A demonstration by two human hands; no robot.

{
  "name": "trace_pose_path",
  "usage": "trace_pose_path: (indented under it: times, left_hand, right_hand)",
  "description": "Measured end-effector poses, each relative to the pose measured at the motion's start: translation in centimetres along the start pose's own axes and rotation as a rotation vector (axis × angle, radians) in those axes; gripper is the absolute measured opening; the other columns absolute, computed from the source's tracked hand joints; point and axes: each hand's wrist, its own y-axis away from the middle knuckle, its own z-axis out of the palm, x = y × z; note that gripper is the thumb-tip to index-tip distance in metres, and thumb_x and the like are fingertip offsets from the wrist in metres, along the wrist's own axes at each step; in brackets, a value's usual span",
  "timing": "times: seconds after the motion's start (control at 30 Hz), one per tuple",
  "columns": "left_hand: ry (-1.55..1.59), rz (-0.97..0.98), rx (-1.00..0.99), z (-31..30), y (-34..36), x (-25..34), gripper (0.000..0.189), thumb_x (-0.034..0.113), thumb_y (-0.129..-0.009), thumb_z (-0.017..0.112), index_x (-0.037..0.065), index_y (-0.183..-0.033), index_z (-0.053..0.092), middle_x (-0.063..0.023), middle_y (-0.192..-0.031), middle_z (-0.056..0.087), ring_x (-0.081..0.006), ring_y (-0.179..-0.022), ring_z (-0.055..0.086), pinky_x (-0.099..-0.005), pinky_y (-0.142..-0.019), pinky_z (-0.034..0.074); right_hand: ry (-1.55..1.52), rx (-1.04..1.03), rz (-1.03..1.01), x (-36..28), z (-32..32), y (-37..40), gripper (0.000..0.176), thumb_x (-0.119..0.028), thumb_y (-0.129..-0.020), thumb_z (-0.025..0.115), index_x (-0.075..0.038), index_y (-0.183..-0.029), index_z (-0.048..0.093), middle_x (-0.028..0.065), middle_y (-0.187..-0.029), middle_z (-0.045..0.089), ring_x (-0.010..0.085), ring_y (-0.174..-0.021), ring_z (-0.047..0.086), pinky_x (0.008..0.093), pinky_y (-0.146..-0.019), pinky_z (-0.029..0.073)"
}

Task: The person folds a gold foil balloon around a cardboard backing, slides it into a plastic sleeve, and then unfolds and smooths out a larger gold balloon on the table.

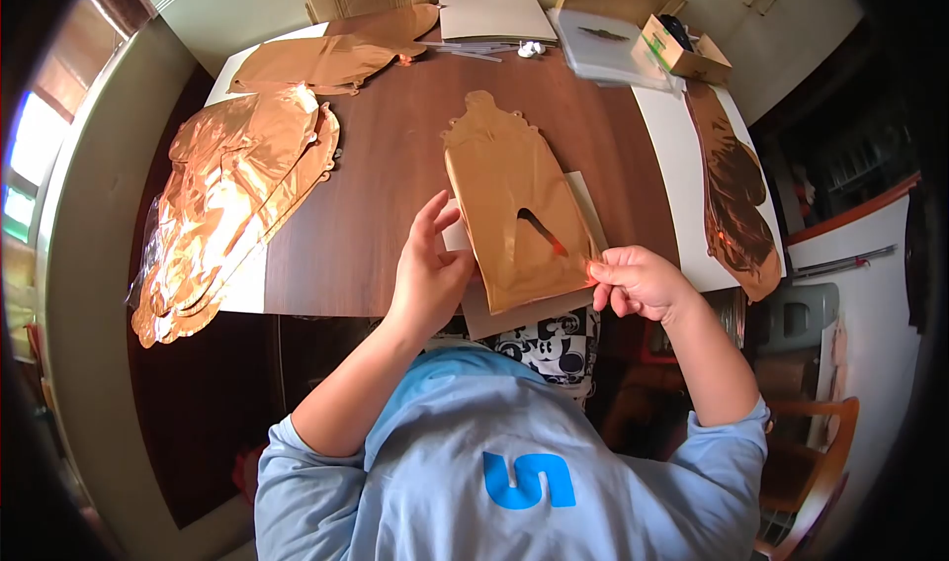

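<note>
A flat copper-coloured foil balloon (514, 175) with a slanted slot through it lies in front of me, its narrow scalloped end pointing away. A sheet of card (524, 316) sticks out from beneath it at the near edge. My right hand (638, 279) pinches the balloon's near right corner between thumb and fingers. By the left edge my left hand (432, 269) is raised with its fingers apart, holding nothing.
A pile of shiny copper foil balloons (232, 190) covers the table's left side, and more foil (316, 62) lies behind it. Another foil balloon (736, 190) rests at the right on a white sheet (667, 166). Along the back are a white board (494, 15), clear plastic bags (608, 52) and a small open box (697, 57).
</note>
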Motion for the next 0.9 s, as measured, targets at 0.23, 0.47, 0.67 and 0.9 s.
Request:
trace_pose_path:
  times: [0.23,0.47,0.67,0.9]
  left_hand:
    - [-0.102,0.040,0.018,0.3,-0.7,-0.7,0.077,-0.008,-0.085,0.058,0.006,-0.152,0.023,-0.0200,-0.143,0.042,-0.0170,-0.089,0.069,-0.0272,-0.075,0.058]
    - [-0.331,0.065,0.114,0.6,0.0,-0.2,0.078,-0.005,-0.085,0.062,0.008,-0.153,0.024,-0.0197,-0.141,0.044,-0.0163,-0.087,0.068,-0.0256,-0.074,0.056]
    - [-0.369,0.099,0.181,1.0,0.2,-0.6,0.078,-0.004,-0.086,0.061,0.011,-0.153,0.026,-0.0185,-0.142,0.045,-0.0188,-0.088,0.069,-0.0270,-0.075,0.057]
    - [-0.385,0.075,0.206,0.5,0.4,-0.1,0.076,-0.007,-0.086,0.060,0.011,-0.153,0.028,-0.0174,-0.141,0.047,-0.0194,-0.089,0.070,-0.0275,-0.074,0.057]
  right_hand:
    - [0.122,0.038,-0.010,-0.7,0.6,-0.1,0.026,-0.025,-0.099,0.061,-0.001,-0.091,0.059,0.0132,-0.073,0.069,0.0068,-0.044,0.057,0.0161,-0.035,0.032]
    - [0.654,0.333,-0.217,-0.6,1.8,0.5,0.020,-0.020,-0.095,0.064,-0.001,-0.095,0.059,0.0122,-0.073,0.068,0.0185,-0.048,0.060,0.0303,-0.046,0.046]
    - [1.308,0.640,-0.998,0.6,8.1,0.9,0.047,-0.022,-0.084,0.073,-0.008,-0.125,0.054,0.0188,-0.130,0.054,0.0371,-0.115,0.055,0.0463,-0.095,0.046]
    - [1.416,0.356,-0.834,4.9,12.0,-2.4,0.087,-0.043,-0.084,0.071,-0.019,-0.156,0.028,0.0229,-0.161,0.011,0.0458,-0.147,0.015,0.0634,-0.117,0.013]
